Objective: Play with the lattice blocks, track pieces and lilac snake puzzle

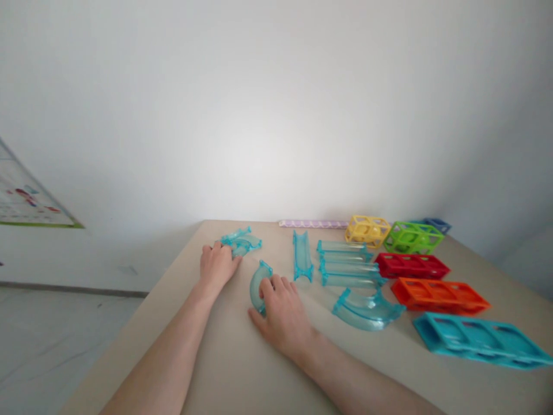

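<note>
At the left of the table, my left hand (215, 265) is closed at the near left end of a small cluster of clear teal curved track pieces (247, 244). Its fingertips are partly hidden behind the hand. Nearer to me, my right hand (281, 308) has its fingers curled over the right side of a single curved track piece (256, 284), which lies on the table. Beyond it, a straight track piece (303, 256) points away from me. Several straight track pieces (349, 268) lie side by side to the right, with curved track (367, 310) in front of them.
Along the right stand lattice blocks: yellow (367, 230), green (413, 237), red (412, 266), orange (440, 296) and teal (481, 340), with a dark blue one (437, 225) behind. A purple patterned strip (313, 224) runs along the wall (242, 115). The table's left edge drops to the floor (64, 334).
</note>
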Demonstrator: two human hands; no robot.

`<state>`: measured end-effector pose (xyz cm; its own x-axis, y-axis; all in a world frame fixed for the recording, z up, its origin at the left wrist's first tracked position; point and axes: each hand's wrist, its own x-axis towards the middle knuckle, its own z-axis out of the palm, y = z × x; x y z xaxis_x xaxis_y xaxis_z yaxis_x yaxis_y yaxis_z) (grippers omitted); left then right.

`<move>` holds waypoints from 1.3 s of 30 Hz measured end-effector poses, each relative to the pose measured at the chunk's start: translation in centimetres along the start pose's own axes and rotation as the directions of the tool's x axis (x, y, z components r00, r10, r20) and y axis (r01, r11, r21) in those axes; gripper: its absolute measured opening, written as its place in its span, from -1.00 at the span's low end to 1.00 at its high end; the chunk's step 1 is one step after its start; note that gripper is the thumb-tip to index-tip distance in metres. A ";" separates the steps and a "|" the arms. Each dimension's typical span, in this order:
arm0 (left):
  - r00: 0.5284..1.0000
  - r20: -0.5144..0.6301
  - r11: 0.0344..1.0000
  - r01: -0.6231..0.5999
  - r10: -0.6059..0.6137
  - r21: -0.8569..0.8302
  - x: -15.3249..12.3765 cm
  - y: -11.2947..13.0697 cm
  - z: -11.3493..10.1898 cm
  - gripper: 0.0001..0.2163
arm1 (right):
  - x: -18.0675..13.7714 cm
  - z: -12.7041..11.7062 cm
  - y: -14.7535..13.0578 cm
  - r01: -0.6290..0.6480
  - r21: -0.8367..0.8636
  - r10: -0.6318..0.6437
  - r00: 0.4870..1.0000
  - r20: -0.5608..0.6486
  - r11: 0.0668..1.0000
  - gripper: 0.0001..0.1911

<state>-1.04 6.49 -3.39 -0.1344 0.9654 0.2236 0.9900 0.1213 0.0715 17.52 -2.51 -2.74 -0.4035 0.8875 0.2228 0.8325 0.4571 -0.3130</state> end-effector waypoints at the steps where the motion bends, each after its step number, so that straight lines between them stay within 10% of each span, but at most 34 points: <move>1: 1.000 0.011 1.000 -0.003 0.002 0.016 -0.1 0.1 -0.3 -0.63 | 0.0 0.1 0.0 -0.007 0.000 0.007 1.000 -0.006 1.000 -0.79; 19: 0.992 0.005 0.992 -0.128 0.128 -0.022 -0.5 1.0 -0.9 -0.73 | 0.1 -0.4 -0.1 0.049 0.022 -0.050 0.996 0.074 0.999 -0.64; 31: 0.968 -0.147 0.826 0.087 -0.202 -0.556 0.6 -0.4 -1.1 -0.60 | -0.3 -0.7 0.2 0.102 0.323 -0.103 0.995 -0.014 0.941 -0.58; 39: 0.947 -0.145 0.846 0.181 -0.288 -0.502 0.8 -1.5 -1.4 -0.65 | -0.2 0.4 1.0 0.186 0.505 -0.093 0.974 -0.204 0.843 -0.76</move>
<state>-2.69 6.77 -1.90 -0.4188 0.8454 0.3315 0.7917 0.1611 0.5893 18.28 -2.22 -3.45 -0.3929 0.8102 0.4349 0.4347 0.5804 -0.6886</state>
